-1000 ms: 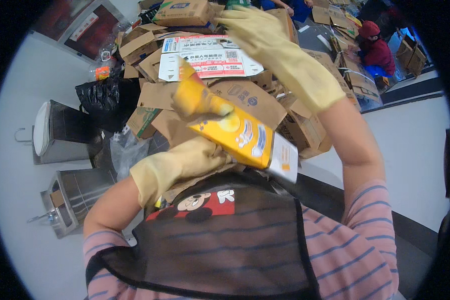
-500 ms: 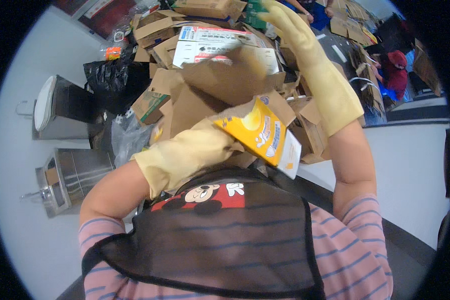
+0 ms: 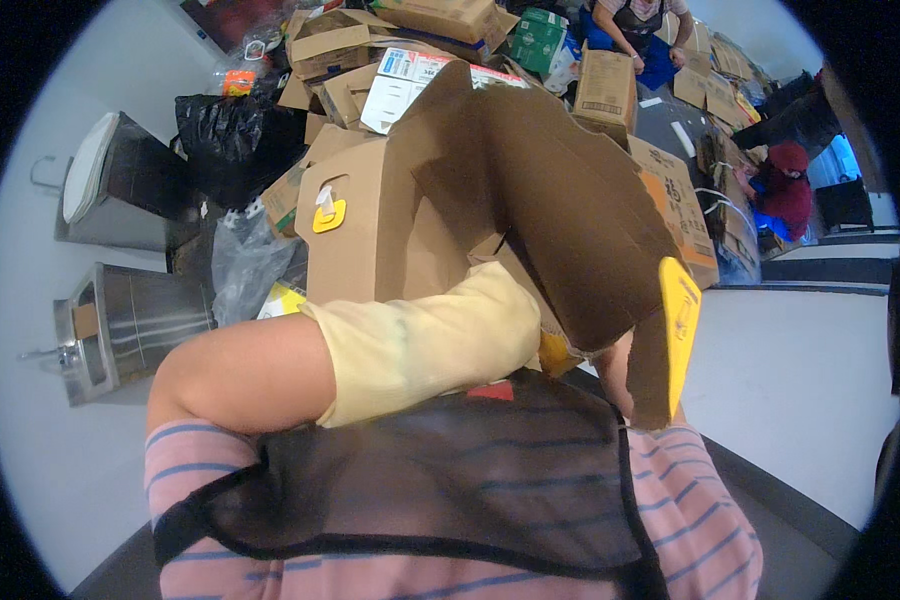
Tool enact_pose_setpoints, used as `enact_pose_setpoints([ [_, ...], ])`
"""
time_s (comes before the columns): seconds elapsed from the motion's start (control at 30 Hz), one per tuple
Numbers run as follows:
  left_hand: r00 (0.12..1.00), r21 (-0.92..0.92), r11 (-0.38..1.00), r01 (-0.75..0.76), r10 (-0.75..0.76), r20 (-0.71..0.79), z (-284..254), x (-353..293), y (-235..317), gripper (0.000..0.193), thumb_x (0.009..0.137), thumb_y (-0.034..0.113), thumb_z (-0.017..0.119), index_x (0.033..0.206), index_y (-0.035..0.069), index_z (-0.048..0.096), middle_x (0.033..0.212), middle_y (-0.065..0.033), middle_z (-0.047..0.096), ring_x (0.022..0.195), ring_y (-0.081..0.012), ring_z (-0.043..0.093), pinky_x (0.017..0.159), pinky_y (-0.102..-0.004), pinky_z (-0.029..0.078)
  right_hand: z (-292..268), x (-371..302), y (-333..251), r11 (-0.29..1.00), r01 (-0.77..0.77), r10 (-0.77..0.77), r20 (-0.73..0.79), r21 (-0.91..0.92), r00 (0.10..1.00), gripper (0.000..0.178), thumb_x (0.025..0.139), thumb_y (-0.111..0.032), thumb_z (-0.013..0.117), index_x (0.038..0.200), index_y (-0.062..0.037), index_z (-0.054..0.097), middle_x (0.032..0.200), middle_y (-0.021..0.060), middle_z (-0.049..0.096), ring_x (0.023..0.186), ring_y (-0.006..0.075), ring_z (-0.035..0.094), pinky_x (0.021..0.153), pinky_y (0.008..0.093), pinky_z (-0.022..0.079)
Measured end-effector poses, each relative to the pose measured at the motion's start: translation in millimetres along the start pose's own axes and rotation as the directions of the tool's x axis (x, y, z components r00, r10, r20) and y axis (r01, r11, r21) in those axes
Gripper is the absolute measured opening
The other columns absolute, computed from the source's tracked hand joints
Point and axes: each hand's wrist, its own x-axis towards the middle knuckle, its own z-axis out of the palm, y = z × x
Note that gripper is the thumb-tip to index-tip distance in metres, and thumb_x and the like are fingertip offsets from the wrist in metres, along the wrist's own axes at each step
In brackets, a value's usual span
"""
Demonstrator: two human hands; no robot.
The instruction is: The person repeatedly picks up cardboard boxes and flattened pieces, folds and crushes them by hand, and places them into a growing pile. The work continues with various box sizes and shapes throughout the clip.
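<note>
At the upper right of the frame, a dark grey flat surface (image 3: 664,124), floor or tabletop unclear, carries a narrow white strip (image 3: 683,139) and a small white scrap (image 3: 652,102). Flattened brown cardboard sheets (image 3: 690,88) lie along its top edge; a strapped brown cardboard stack (image 3: 714,163) lies along its right.

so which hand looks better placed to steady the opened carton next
Probably the left hand: its glove sits at the near side of the carton, while the right hand is hidden behind it, with only some bare forearm showing.
</note>
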Motion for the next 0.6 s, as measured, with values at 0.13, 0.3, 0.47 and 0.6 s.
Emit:
enact_pose_setpoints([
  [0.13, 0.986, -0.026, 0.986, 0.167, -0.168, -0.022, -7, -10, 19, 0.038, 0.102, 0.013, 0.058, 0.128, -0.012, 0.071, 0.137, -0.0367, 0.065, 0.122, -0.0526, 0.071, 0.107, -0.0532, 0.058, 9, -20, 5, 0.996, 0.02, -0.013, -0.077, 0.09, 0.997, 0.07, 0.102, -0.066, 0.073, 0.134, -0.0038, 0.067, 0.119, 0.0101, 0.074, 0.103, 0.0211, 0.07, 0.087, 0.0401, 0.059],
  [0.3, 0.914, -0.326, 0.88, 0.344, -0.394, -0.097, 4, -13, 26, 0.041, 0.1, 0.015, 0.063, 0.135, -0.006, 0.068, 0.126, -0.0368, 0.071, 0.122, -0.049, 0.073, 0.107, -0.0521, 0.057, 12, -8, 16, 0.965, 0.076, -0.023, -0.205, 0.253, 0.978, 0.068, 0.101, -0.063, 0.077, 0.131, -0.0033, 0.067, 0.114, 0.0093, 0.074, 0.097, 0.0209, 0.07, 0.082, 0.0387, 0.06],
  [0.47, 0.869, -0.588, 0.741, -0.323, -0.014, -0.495, -6, -20, -50, 0.049, 0.097, 0.011, 0.07, 0.145, 0.003, 0.061, 0.13, -0.0247, 0.075, 0.121, -0.0383, 0.075, 0.105, -0.0473, 0.059, -8, 49, -32, 0.875, 0.271, -0.105, -0.39, 0.401, 0.915, 0.066, 0.099, -0.061, 0.081, 0.129, -0.0028, 0.067, 0.109, 0.0085, 0.074, 0.09, 0.0206, 0.07, 0.078, 0.0374, 0.06],
  [0.6, 0.746, -0.565, -0.542, -0.622, -0.19, -0.639, -45, -32, -144, 0.091, 0.112, 0.073, 0.04, 0.162, -0.003, 0.05, 0.158, -0.024, 0.062, 0.142, -0.0365, 0.063, 0.116, -0.0499, 0.054, -33, 79, -104, 0.746, 0.564, -0.257, -0.628, 0.354, 0.735, 0.065, 0.098, -0.059, 0.083, 0.126, -0.0025, 0.067, 0.104, 0.0079, 0.074, 0.085, 0.0204, 0.07, 0.074, 0.0363, 0.06],
])
